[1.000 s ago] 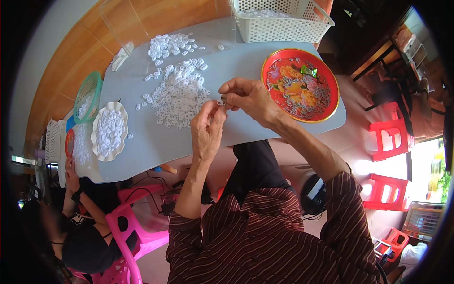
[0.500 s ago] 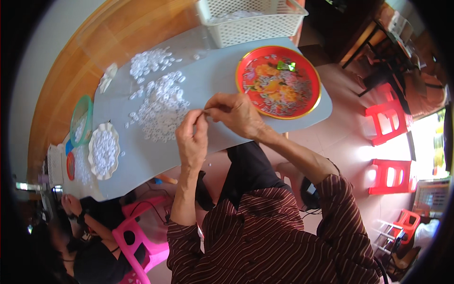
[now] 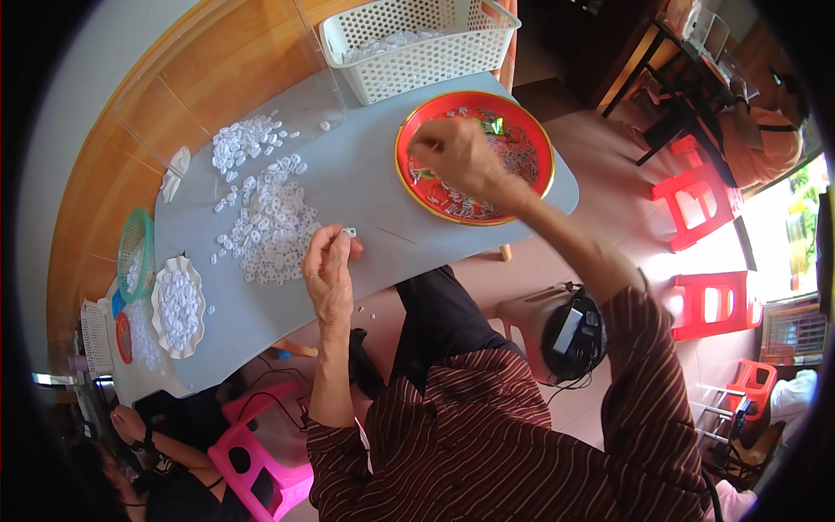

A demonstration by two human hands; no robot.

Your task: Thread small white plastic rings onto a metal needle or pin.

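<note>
Near the table's front edge, my left hand (image 3: 330, 277) is closed in a pinch on a small white plastic piece (image 3: 350, 232), which pokes out beside the fingertips. My right hand (image 3: 466, 159) hangs over a round red tray (image 3: 544, 150) with a gold rim and flower print. Its fingers are curled together and a little smeared; what they hold, if anything, cannot be made out. Many small slim greyish pieces (image 3: 522, 161) are scattered in the tray. To the left of my left hand, a loose heap of white plastic pieces (image 3: 277, 224) covers part of the grey table (image 3: 365, 174).
A thin stick (image 3: 397, 236) lies between my hands. Another white heap (image 3: 243, 141) and a perforated white basket (image 3: 417, 76) are farther back. A scalloped dish (image 3: 178, 306) and green basket (image 3: 136, 252) stand left. Someone's hand (image 3: 129, 424) shows lower left. Red stools (image 3: 715, 300) stand right.
My right hand has left my left fingertips and moved up and right over the red tray. The thin stick now shows on the table. The whole view has shifted slightly.
</note>
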